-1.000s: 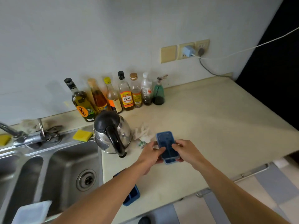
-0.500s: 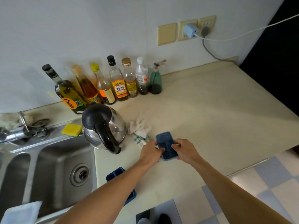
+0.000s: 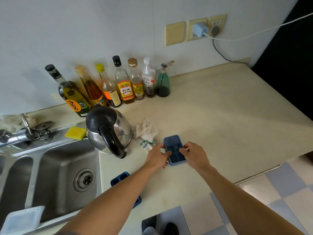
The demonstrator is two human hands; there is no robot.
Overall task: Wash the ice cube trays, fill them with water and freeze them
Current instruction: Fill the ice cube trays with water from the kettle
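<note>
left hand (image 3: 158,156), right hand (image 3: 194,155), gripping ice tray (image 3: 174,150)

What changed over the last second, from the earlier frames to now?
Only the camera view shifted. The left hand and right hand still grip the sides of the lidded blue ice tray on the counter, beside the cloth. The second tray and kettle stayed put.

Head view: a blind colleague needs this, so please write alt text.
A left hand and a right hand grip a blue plastic ice cube tray by its long sides at a cream countertop. Left of them are a steel kettle with a black handle, a crumpled white cloth, a steel sink and a second blue tray, partly under the left forearm.
</note>
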